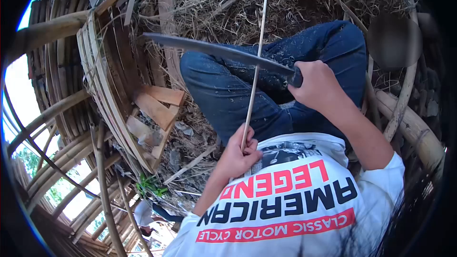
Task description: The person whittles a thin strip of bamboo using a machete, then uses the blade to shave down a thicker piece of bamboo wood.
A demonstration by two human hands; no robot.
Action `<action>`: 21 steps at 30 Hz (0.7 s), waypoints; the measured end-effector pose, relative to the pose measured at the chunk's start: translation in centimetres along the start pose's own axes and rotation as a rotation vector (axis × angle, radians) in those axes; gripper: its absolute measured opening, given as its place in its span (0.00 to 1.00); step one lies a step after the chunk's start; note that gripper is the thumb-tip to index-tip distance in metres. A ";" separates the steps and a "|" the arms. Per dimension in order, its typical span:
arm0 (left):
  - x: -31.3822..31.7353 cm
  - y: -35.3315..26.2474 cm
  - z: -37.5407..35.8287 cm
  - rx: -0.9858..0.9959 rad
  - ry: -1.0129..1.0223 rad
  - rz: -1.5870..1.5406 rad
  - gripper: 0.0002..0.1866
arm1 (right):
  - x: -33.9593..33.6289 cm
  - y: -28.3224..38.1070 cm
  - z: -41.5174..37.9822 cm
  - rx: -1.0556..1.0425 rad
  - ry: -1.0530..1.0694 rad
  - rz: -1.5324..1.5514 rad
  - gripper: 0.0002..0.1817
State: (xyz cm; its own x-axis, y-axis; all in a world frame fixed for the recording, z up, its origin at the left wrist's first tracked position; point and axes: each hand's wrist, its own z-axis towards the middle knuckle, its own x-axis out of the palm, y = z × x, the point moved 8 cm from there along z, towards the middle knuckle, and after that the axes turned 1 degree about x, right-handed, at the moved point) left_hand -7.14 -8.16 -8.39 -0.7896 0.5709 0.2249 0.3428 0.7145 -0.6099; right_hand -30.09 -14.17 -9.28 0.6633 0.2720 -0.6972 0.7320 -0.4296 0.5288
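Note:
My right hand [315, 84] is closed around the dark handle of a machete [204, 47]. Its long blade points left across my lap and meets a thin bamboo strip [253, 96] roughly midway along it; the strip shows above and below the blade. My left hand [240, 152] is closed on the strip's near end, close to my stomach. The strip runs away from me over my crossed legs, its far end by the pile of shavings. Small pale shavings cling to my jeans [214, 85].
Curly shavings [209, 4] cover the ground ahead. To the left lie long split bamboo slats [107, 90] and wooden blocks [157, 109]. A thick bamboo pole [414, 131] lies at right. Beyond the bamboo framework at lower left, another person [144, 214] is partly visible.

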 end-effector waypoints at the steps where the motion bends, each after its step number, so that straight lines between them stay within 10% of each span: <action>1: -0.2 0.0 -0.1 0.035 -0.025 0.050 0.22 | -0.5 -0.3 0.5 0.010 -0.012 0.018 0.11; 21: -0.4 0.2 0.1 -0.007 0.040 0.019 0.22 | -3.2 -3.5 4.9 -0.048 -0.243 0.222 0.12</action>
State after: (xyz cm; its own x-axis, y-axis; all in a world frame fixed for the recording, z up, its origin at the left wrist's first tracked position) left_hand -6.87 -8.30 -8.69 -0.7622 0.5997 0.2436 0.3611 0.7062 -0.6090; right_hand -35.59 -17.73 -11.24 0.7549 -0.0395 -0.6546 0.5843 -0.4128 0.6987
